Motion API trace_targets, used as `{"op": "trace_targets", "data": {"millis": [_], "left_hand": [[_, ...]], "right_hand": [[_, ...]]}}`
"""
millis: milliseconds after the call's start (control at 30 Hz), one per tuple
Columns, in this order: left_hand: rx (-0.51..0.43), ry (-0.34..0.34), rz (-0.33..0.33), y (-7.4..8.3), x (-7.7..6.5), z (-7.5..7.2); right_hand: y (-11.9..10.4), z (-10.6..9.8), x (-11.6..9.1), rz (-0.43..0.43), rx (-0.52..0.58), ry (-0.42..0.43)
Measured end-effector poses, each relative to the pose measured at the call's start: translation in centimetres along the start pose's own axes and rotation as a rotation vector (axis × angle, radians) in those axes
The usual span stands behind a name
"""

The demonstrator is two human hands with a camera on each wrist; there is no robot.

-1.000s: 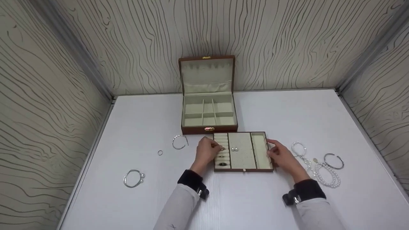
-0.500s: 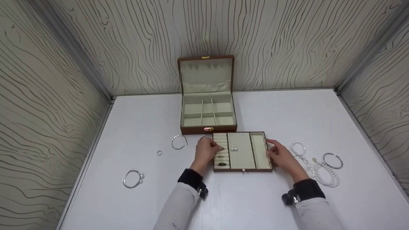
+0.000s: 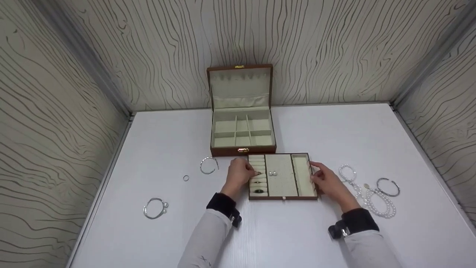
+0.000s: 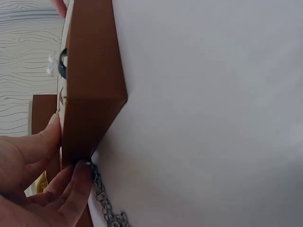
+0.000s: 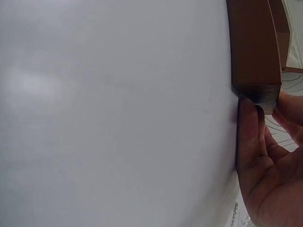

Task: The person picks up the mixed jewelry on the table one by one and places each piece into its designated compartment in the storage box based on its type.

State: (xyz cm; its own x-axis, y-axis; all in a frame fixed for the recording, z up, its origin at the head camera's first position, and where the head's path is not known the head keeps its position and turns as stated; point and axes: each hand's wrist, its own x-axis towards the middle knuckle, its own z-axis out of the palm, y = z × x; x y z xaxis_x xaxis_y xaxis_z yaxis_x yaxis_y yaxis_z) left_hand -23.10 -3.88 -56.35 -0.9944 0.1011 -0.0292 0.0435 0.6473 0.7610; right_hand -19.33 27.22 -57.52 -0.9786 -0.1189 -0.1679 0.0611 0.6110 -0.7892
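A shallow brown jewelry tray (image 3: pixel 282 175) lies in front of the jewelry box (image 3: pixel 243 126). My left hand (image 3: pixel 238 174) holds the tray's left side; its thumb (image 4: pixel 53 130) rests over the top edge at a ring (image 3: pixel 259 173) in the padded ring rolls, and the other fingers curl against the outer wall. Two more rings, one with a dark stone (image 3: pixel 259 191), sit in lower rolls. My right hand (image 3: pixel 327 182) grips the right end, with digits above and below it in the right wrist view. Two pearl earrings (image 3: pixel 273 174) sit on the tray's middle panel.
Behind the tray, the box stands with its lid raised, compartments showing. On the left lie a chain bracelet (image 3: pixel 209 165), a small ring (image 3: pixel 186 178) and a bangle with pearls (image 3: pixel 154 208). Pearl strands (image 3: pixel 381 204) and an open cuff bangle (image 3: pixel 388 187) lie right.
The left hand's fingers shift slightly at the ring rolls. The right hand keeps its hold on the tray, and the other jewelry stays in place.
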Motion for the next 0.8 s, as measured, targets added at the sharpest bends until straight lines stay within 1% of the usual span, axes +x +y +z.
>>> {"op": "trace_targets", "data": {"millis": [100, 233, 333, 433, 600, 800], "left_hand": [[-0.001, -0.007, -0.008, 0.2, -0.1, 0.1], [0.03, 0.002, 0.008, 0.3, -0.3, 0.1], [0.053, 0.002, 0.022, 0.2, -0.6, 0.2], [0.05, -0.001, 0.035, 0.1, -0.8, 0.3], [0.038, 0.012, 0.056, 0.1, -1.2, 0.4], [0.113, 0.027, 0.119, -0.1, -1.8, 0.3]], "right_hand": [[0.1, -0.1, 0.0, -0.008, 0.002, 0.0], [0.2, 0.0, 0.0, -0.028, -0.012, 0.004], [0.3, 0.0, 0.1, -0.022, -0.021, 0.007], [0.3, 0.0, 0.1, -0.011, -0.025, 0.01], [0.3, -0.1, 0.1, -0.037, -0.042, 0.017], [0.1, 0.0, 0.1, -0.044, -0.029, 0.021]]}}
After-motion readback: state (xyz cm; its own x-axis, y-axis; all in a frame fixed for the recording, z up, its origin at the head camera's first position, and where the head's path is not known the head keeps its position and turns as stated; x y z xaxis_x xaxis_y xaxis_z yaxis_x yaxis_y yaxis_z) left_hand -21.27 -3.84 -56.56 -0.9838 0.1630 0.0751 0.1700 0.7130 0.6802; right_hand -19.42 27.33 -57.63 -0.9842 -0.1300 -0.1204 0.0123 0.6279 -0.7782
